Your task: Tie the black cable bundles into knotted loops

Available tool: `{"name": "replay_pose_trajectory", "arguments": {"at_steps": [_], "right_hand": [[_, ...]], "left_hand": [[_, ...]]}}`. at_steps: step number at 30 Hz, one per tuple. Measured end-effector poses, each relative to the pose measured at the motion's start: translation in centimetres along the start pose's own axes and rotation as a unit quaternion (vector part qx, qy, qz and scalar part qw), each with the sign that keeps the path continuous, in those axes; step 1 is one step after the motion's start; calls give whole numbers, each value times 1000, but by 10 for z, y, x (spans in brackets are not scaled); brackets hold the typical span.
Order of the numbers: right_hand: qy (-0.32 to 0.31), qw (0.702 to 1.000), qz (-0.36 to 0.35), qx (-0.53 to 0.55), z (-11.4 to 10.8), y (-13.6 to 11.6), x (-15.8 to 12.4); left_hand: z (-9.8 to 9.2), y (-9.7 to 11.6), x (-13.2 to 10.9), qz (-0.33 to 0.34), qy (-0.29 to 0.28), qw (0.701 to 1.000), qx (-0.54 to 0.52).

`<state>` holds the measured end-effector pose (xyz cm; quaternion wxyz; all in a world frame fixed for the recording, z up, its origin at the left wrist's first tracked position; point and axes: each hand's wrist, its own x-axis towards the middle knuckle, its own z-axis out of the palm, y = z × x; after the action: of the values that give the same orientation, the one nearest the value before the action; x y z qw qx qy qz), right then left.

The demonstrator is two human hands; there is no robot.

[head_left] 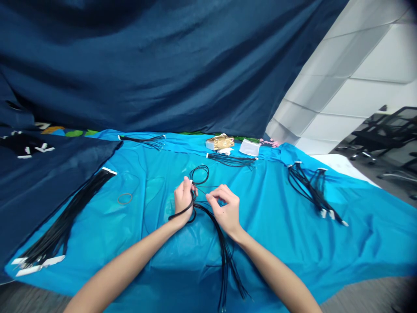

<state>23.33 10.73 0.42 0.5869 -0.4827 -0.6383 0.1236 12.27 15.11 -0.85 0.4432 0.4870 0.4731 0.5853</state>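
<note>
My left hand (183, 201) is closed round a bundle of thin black cords (224, 252) at mid-table; a loop of the cords (199, 174) rises above its fingers and the loose ends trail toward me. My right hand (225, 208) sits just to the right, thumb and forefinger pinched on a thin strand that runs across to the left hand. Both hands rest over the bright blue table cover (276, 243).
More black cord bundles lie around: a long one at the left (61, 221), one at the right (312, 191), two at the back (233, 161) (146, 141). A rubber band (125, 198) lies left of my hands. A gold packet (221, 141) and white packet (249, 148) sit at the back. Dark blue cloth hangs behind.
</note>
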Motion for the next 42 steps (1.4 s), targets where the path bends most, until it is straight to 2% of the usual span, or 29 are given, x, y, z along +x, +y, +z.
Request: {"name": "replay_pose_trajectory", "arguments": {"at_steps": [4, 10, 14, 16, 18, 21, 24, 31, 37, 39, 42], "right_hand": [[-17, 992, 96, 86, 1, -1, 2], [-51, 943, 256, 206, 1, -4, 6], [-65, 930, 290, 217, 1, -4, 6], [-77, 939, 267, 204, 0, -3, 5], [-73, 959, 214, 170, 0, -3, 4], [-45, 988, 114, 99, -1, -2, 2], [-22, 997, 47, 62, 1, -2, -1], [8, 999, 2, 35, 5, 2, -3], [4, 999, -37, 19, 6, 9, 2], [8, 996, -84, -21, 2, 14, 3], [-26, 971, -218, -96, -8, 22, 5]], "left_hand": [[0, -1, 0, 6, 2, 1000, 4], [-2, -3, -1, 12, 4, 1000, 20], [-2, -3, -1, 21, -1, 999, 25], [-2, -3, -1, 23, -4, 999, 27], [-1, -4, -1, 23, -9, 999, 27], [0, -3, -4, 24, -27, 999, 23], [2, 0, -9, 23, -38, 999, 25], [4, -1, -14, 19, -49, 998, 21], [3, -1, -3, -57, -79, 993, -63], [1, 2, 3, -76, -81, 990, -87], [-3, 7, 10, -103, -90, 982, -128]]}}
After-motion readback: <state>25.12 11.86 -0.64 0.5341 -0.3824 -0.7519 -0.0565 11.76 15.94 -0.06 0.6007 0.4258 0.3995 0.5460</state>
